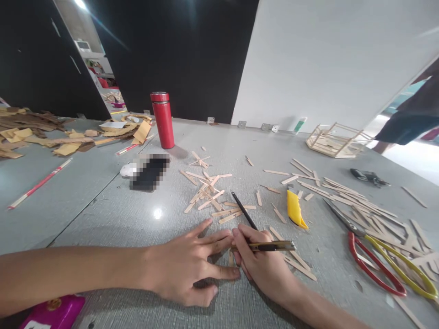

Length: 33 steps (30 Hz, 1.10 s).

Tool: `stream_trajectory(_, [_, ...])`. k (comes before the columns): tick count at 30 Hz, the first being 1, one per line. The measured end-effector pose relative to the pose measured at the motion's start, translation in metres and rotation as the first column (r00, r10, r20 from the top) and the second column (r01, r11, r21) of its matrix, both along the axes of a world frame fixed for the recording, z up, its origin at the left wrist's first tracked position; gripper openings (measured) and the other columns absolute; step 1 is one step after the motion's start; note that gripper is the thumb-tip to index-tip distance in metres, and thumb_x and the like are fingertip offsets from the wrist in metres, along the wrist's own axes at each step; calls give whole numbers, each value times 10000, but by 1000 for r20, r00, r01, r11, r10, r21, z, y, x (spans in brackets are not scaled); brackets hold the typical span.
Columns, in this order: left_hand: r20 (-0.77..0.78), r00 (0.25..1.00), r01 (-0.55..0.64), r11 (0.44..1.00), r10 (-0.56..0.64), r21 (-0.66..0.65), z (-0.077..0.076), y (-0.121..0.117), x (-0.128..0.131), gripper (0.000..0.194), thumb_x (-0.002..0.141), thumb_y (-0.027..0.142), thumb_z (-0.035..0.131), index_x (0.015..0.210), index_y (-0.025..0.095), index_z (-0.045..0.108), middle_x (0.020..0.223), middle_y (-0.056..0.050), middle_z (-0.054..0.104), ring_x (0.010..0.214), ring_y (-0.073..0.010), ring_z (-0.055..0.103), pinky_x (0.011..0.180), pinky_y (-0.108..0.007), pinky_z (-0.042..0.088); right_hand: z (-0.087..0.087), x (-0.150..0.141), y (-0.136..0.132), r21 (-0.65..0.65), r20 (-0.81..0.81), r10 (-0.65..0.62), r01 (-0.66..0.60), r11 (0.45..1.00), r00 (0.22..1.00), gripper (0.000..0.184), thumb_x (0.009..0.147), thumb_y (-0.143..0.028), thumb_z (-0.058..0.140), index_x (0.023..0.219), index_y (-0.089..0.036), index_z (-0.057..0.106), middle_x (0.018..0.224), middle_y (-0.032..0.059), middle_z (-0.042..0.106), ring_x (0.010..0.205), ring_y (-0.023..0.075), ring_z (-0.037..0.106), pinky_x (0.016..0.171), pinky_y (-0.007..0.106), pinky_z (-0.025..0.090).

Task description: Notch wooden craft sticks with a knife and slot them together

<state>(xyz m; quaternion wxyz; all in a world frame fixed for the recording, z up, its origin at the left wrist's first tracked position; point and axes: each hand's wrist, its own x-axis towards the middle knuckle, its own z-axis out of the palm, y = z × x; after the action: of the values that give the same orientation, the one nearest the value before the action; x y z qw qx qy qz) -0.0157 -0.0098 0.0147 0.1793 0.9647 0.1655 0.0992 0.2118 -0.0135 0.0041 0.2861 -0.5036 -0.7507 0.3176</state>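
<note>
My left hand (pixel 192 262) lies on the grey tabletop with fingers spread, its fingertips by a short piece of wooden craft stick (pixel 231 259). Pinched in my right hand (pixel 264 267) is a slim craft knife (pixel 274 246), black and gold, its handle pointing right. The knife's tip is hidden among my fingers, which are close to the left fingertips. A thin black pencil-like rod (pixel 244 210) slants away just beyond my right hand; whether the hand touches it is unclear. More craft sticks (pixel 206 192) lie loosely piled ahead.
Right of my hands are a yellow cutter (pixel 295 210), red-and-yellow-handled snips (pixel 356 230) and scattered sticks. A stick frame (pixel 338 141) stands farther back. A red flask (pixel 163 121), phone (pixel 151 171), cardboard scraps (pixel 34 130) and a purple packet (pixel 56 313) are on the left. Someone stands far right.
</note>
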Motion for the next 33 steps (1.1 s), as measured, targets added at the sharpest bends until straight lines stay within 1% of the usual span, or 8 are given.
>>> stream_trajectory(6, [-33,999,1,1000,0,5,2,0,1,508,995,337,513,1499,273,523,1640,-169,360,1546,-382,275,1227,-705,137,-1,1,1,15,6,50,-50,999,999,427,1072,-390,391,676,-238,439,533,-53,529,467,116,487,555,268,410])
stream_trajectory(11, [-26,1000,-9,1000,9,17,0,1,0,506,1000,348,509,1500,270,521,1632,-185,369,1544,-378,283,1229,-695,151,-1,2,3,2,11,82,-82,997,997,419,1074,-383,391,690,-234,466,547,-49,538,494,124,508,568,267,426])
stream_trajectory(16, [-1,1000,7,1000,-7,25,-2,2,-2,533,1017,398,519,1534,276,474,1691,-165,233,1550,-396,255,1229,-696,161,-1,3,0,20,5,-25,25,999,1000,446,1085,-401,388,673,-239,445,525,-49,542,463,123,485,563,276,418])
stream_trajectory(18, [18,1000,9,1000,-9,27,0,2,-1,546,1023,452,518,1538,276,469,1691,-160,238,1543,-406,269,1233,-689,166,0,3,-1,20,2,-46,46,999,999,459,1085,-411,392,662,-239,445,514,-48,545,449,122,484,568,279,421])
stream_trajectory(21, [2,1000,2,1000,-2,6,4,2,0,592,1023,556,484,1550,289,451,1675,-170,274,1542,-418,260,1234,-683,171,0,2,0,-3,-6,-33,33,999,999,468,1087,-426,387,662,-239,450,517,-49,559,428,115,493,530,267,418])
stream_trajectory(23, [-10,1000,0,1000,0,-13,4,2,0,624,1018,596,467,1565,297,427,1683,-172,249,1552,-429,221,1235,-685,156,0,2,0,-20,-11,-19,19,1000,1000,466,1087,-432,391,668,-238,454,524,-53,563,422,110,500,512,259,417])
stream_trajectory(28, [-20,1000,6,1000,-7,-25,-3,3,-1,664,1015,612,468,1588,289,383,1718,-164,109,1565,-444,135,1233,-697,122,0,2,0,-27,-13,4,-5,1000,1000,452,1086,-413,402,675,-236,459,530,-56,559,425,102,491,512,252,416])
stream_trajectory(33, [-24,999,23,999,-24,-31,-4,3,-1,651,1028,592,450,1591,275,371,1706,-179,115,1572,-400,141,1234,-696,98,-2,2,-2,0,-9,37,-37,999,999,430,1086,-396,397,689,-239,440,541,-56,542,456,106,473,542,263,403])
